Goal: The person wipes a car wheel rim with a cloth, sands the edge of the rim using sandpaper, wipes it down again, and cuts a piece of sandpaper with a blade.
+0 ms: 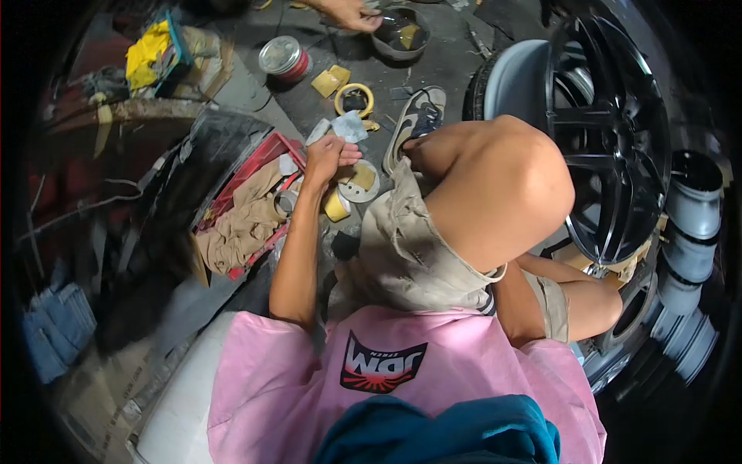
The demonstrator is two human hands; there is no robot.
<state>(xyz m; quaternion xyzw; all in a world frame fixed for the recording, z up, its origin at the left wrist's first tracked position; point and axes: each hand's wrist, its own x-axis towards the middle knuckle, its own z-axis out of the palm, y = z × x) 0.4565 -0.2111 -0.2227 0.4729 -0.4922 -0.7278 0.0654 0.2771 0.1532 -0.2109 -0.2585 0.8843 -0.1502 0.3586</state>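
My left hand (332, 159) is over the floor beside a red crate (268, 147), its fingers drawn together. Whether anything small is inside them is hidden. Just beyond it lies a crumpled pale blue-white cloth or paper (350, 127). Close by on the right, a pale round disc (369, 188) carries a tan piece of sandpaper (360, 177). A yellow, cup-like thing (337, 206) lies below the hand. My right forearm (516, 300) runs behind my raised leg, so that hand is out of sight.
Another person's hand (352, 13) touches a dark bowl (400, 36). Nearby are a red-banded can (285, 59), a yellow tape roll (372, 100) and sandpaper sheets (331, 80). A black alloy wheel (610, 161) stands right; brown cloth-like sheets (246, 213) fill the crate.
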